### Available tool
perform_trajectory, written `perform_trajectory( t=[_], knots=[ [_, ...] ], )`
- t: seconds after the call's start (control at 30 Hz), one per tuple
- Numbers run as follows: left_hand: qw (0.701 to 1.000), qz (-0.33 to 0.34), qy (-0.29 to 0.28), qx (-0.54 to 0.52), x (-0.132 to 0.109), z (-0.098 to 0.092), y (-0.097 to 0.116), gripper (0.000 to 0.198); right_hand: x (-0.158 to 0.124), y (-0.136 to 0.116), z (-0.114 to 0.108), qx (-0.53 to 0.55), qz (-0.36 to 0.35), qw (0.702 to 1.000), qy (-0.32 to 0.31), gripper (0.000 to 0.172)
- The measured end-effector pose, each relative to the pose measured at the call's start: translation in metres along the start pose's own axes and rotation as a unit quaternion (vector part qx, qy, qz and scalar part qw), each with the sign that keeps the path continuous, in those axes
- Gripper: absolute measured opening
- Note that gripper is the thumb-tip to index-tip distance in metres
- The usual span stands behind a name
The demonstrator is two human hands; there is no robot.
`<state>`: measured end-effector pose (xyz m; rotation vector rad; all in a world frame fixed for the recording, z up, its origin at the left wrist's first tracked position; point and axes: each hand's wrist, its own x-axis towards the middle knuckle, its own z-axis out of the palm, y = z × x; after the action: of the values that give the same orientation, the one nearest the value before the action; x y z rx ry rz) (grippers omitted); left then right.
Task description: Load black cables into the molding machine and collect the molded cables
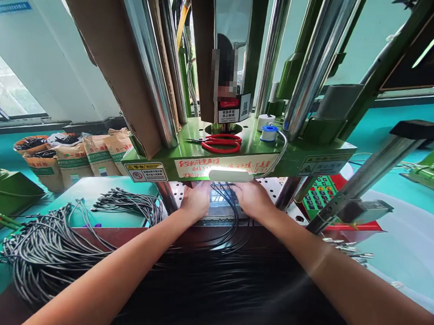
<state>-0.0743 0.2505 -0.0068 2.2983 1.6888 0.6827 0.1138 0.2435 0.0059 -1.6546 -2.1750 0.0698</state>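
Under the green press plate [261, 152], my left hand [196, 200] lies at the left side of a metal mould [218, 212]. Its fingers are curled and partly hidden below a lit white lamp bar [231, 175]. My right hand [253, 199] is bent over the mould's right side, its fingertips near the upper ends of several black cables [231, 207]. What either hand pinches is too hidden to make out. From the mould the cables loop down towards me over the dark red table edge [194, 236].
Red-handled scissors [221, 143] and a blue-white spool [268, 133] rest on the press plate. Bundles of black cables [52, 251] lie at left, with a smaller bundle [129, 204] behind. Steel columns [149, 67] flank the press. A green button panel [319, 194] stands right.
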Motion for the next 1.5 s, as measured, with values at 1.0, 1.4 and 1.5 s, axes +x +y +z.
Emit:
perform_trajectory(
  t=[1.0, 1.4, 1.5],
  knots=[
    [0.987, 0.118, -0.044, 0.102, -0.011, -0.004, -0.004, 0.059, 0.012, -0.062, 0.01, -0.139, -0.006, 0.986, -0.093, 0.022],
    [0.988, 0.09, -0.053, 0.117, -0.013, 0.005, -0.003, 0.07, 0.002, -0.047, 0.013, -0.141, 0.018, 0.989, -0.035, 0.025],
    [0.988, 0.089, -0.047, 0.117, -0.013, 0.008, 0.0, 0.073, 0.006, -0.052, 0.015, -0.139, 0.019, 0.989, -0.047, 0.023]
  ],
)
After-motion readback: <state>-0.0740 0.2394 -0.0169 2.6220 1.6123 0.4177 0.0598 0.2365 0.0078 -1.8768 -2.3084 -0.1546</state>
